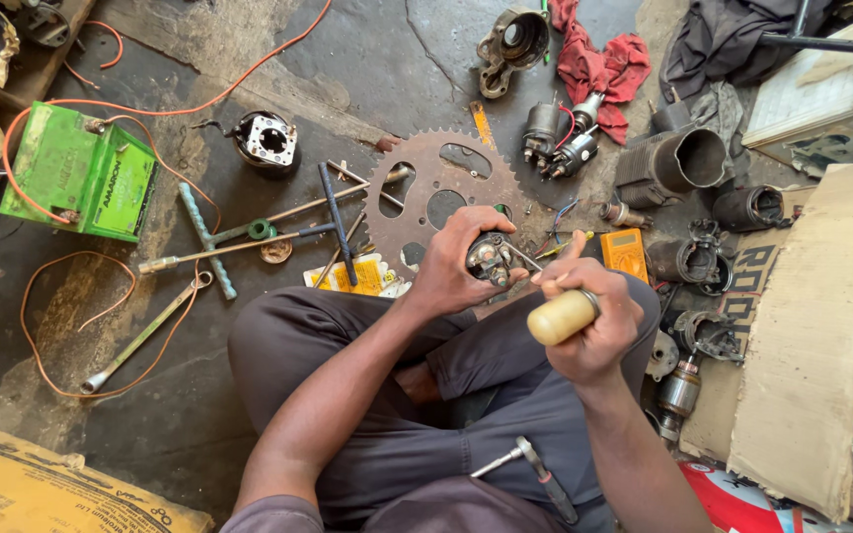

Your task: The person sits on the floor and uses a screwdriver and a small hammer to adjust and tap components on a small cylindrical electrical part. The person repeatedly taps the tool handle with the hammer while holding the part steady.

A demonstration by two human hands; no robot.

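His left hand (451,265) clasps a small metal motor part (491,259) above his knees; the right hand (592,314) grips a wooden-handled tool (562,316), probably a screwdriver, tip against it. Beyond lie a rusty sprocket (441,192), a green battery (81,173) and wrenches on the stained concrete floor (180,395).

Beside the large sprocket (443,192): green box-shaped battery (81,174) far left, yellow printed packet (365,277) below, orange meter (625,253) right.
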